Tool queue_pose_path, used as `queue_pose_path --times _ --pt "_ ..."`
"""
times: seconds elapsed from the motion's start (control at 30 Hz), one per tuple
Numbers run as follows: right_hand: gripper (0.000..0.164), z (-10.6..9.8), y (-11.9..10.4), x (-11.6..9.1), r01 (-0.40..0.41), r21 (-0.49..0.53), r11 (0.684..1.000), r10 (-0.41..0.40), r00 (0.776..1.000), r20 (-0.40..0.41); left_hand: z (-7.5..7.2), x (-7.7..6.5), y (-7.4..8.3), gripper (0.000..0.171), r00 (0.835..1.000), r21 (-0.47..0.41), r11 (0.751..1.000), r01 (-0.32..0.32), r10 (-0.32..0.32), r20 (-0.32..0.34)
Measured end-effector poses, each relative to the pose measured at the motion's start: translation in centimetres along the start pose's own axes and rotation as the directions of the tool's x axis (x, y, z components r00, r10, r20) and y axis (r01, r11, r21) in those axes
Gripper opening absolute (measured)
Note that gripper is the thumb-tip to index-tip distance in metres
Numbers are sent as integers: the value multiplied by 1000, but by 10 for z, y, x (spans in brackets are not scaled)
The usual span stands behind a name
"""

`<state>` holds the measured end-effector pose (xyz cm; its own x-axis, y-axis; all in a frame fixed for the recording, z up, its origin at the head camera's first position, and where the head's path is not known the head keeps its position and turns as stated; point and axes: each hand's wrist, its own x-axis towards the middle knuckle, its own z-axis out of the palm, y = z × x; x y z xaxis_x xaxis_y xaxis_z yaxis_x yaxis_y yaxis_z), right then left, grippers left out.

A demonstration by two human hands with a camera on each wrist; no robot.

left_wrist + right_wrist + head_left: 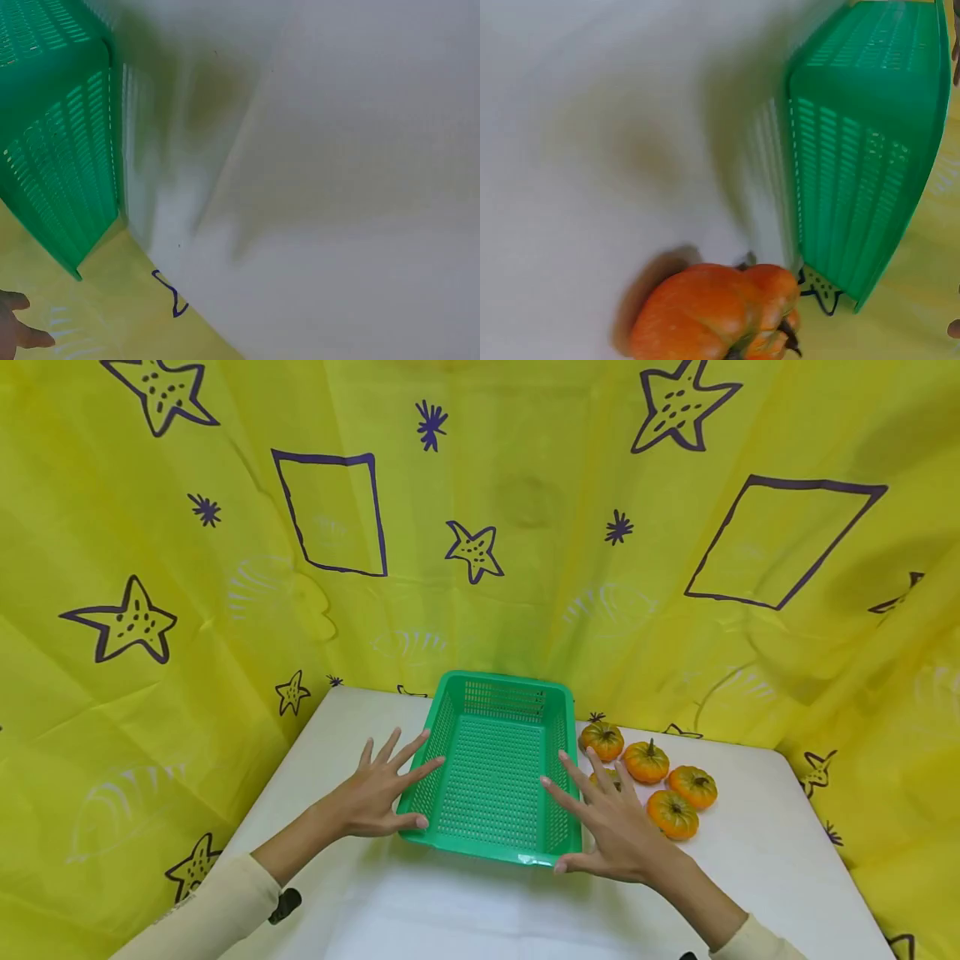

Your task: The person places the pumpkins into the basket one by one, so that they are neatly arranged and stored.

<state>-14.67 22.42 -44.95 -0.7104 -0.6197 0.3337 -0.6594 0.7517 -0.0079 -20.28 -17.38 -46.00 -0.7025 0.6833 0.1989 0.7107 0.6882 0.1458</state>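
Observation:
A green plastic basket [491,785] with slotted walls stands on the white table, and nothing lies inside it. My left hand [378,797] is at its left side, fingers spread and straight. On the opposite side my right hand [615,828] is spread over the basket's right edge. Whether either hand touches the rim cannot be told. Several small orange pumpkins [646,762] sit to the right of the basket, one partly hidden behind my right fingers. The left wrist view shows the basket's outer wall [64,150] and a few fingertips [34,337]. A pumpkin [694,311] appears close in the right wrist view.
The white table [757,843] extends on both sides of the basket and in front of it. A yellow curtain [525,602] with drawn stars and frames hangs behind the table and along both sides. A small black object [285,906] shows at my left sleeve.

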Motion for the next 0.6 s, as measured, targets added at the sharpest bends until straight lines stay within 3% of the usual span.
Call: queue_pose_path --times 0.17,0.3,0.47,0.6 --pt "101 2 13 -17 -82 28 996 82 997 -1 5 -1 -2 91 1000 5 1000 -3 3 -6" --pt "96 5 22 -32 -188 20 982 188 982 -30 9 -4 -3 83 1000 -21 1000 -2 2 -5" --pt "81 9 33 -48 -312 32 950 313 943 -113 15 -5 -7 81 1000 -36 999 -18 18 -12" --pt "67 13 39 -61 -412 57 910 415 895 -164 16 -6 -7 78 1000 -56 998 -1 2 22"
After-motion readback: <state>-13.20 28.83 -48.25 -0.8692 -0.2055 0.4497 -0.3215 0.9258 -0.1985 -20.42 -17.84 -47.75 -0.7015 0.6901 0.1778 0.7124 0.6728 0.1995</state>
